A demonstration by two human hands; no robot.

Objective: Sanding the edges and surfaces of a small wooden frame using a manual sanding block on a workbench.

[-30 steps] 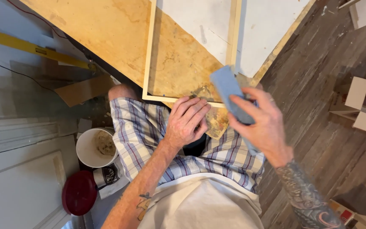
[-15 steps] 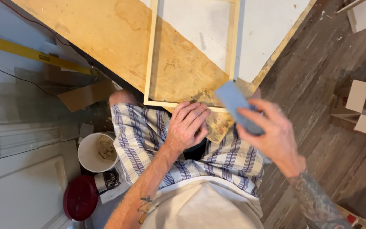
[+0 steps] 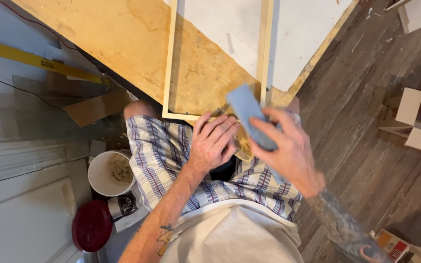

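My right hand (image 3: 288, 148) grips a blue-grey sanding block (image 3: 248, 115) held over the near corner of a pale wooden frame (image 3: 170, 58). The frame lies on a plywood board (image 3: 123, 39) that rests across my lap. My left hand (image 3: 213, 141) presses flat on the frame's near corner, fingers together, covering a tan patch there. My plaid shorts (image 3: 157, 151) show under the board's edge.
A white bucket (image 3: 110, 173) with tan paste stands at my left, with a dark red lid (image 3: 91, 225) beside it. A yellow level (image 3: 35, 59) lies at the left. Wooden box pieces (image 3: 417, 122) sit on the dark plank floor at the right.
My right hand with the blue-grey block has shifted left and back over the frame's corner. My left hand has stayed pressed on the corner.
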